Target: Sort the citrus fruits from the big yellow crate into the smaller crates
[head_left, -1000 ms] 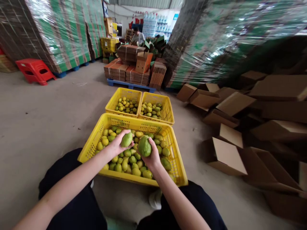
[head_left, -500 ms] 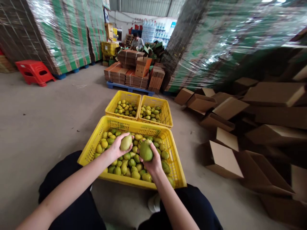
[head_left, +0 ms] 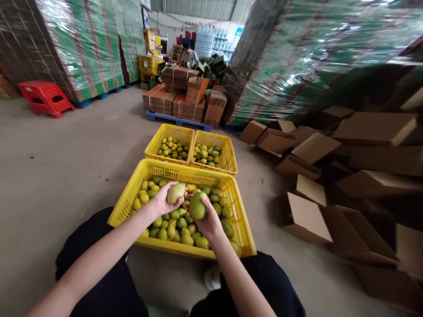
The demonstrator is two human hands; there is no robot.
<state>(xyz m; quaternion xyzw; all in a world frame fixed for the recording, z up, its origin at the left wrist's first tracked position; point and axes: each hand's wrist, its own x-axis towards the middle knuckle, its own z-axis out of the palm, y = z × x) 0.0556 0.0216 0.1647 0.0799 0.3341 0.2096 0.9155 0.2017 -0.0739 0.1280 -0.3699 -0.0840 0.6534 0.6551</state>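
The large crate [head_left: 242, 220] was moulded plastic, smooth with a low sheen, and the red stool [head_left: 46, 96] a glossier plastic — the round green fruit [head_left: 198, 206] had a smooth, softly shining rind, the paler fruit [head_left: 176, 193] a duller one. Glossy clear film [head_left: 295, 75] crinkled over the tall stacks [head_left: 95, 48], while the open box [head_left: 306, 215] was matt cardboard, the floor [head_left: 82, 145] dull concrete, the trousers [head_left: 82, 233] matt cloth

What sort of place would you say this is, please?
Probably a fruit-packing warehouse: yellow crates hold green and yellow fruit, bundled flat cartons lie on a blue pallet, and plastic-wrapped stacks stand to both sides.
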